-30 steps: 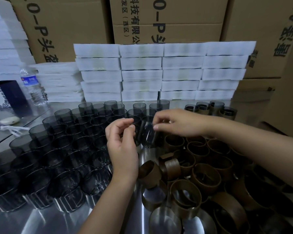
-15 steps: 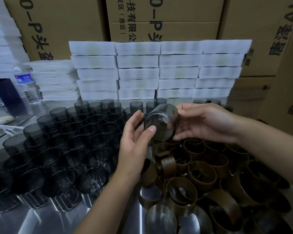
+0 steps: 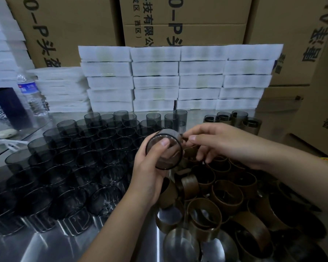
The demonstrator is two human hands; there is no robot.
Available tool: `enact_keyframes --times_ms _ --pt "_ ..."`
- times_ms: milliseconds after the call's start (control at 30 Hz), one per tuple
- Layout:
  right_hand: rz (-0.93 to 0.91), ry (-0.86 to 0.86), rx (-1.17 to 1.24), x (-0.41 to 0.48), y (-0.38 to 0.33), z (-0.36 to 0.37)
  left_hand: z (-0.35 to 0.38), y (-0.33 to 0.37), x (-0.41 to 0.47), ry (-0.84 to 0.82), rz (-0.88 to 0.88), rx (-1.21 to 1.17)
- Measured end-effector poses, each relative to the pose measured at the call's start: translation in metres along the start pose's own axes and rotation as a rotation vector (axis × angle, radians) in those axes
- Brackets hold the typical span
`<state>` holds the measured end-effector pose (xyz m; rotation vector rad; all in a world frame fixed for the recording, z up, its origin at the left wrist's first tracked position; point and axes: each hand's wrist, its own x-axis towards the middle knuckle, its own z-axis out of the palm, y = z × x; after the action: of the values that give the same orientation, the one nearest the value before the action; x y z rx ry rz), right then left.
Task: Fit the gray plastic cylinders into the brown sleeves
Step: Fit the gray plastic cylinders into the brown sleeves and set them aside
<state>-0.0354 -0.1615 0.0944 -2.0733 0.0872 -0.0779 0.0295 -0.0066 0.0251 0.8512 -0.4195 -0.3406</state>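
1. above the brown sleeves heaped on the tabletop, 1 gray cylinder is held on its side, open end toward the camera.
2. the left hand grips it from below, thumb across the rim.
3. the right hand pinches its far edge with thumb and forefinger.
4. more gray cylinders stand upright to the left.

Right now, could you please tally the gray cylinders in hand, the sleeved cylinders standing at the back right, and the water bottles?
Gray cylinder in the left hand: 1
Sleeved cylinders at the back right: 4
Water bottle: 1
Total: 6
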Motion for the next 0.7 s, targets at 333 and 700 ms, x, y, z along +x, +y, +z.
enact_keyframes --times_ms 333,700 --pt "0.052 -0.126 -0.788 -0.007 0.005 -0.034 0.0 0.004 0.001 0.047 -0.057 -0.079" --pt "0.109 -0.143 -0.954 -0.005 0.026 -0.026 -0.002 0.002 0.003 0.022 -0.098 -0.065"
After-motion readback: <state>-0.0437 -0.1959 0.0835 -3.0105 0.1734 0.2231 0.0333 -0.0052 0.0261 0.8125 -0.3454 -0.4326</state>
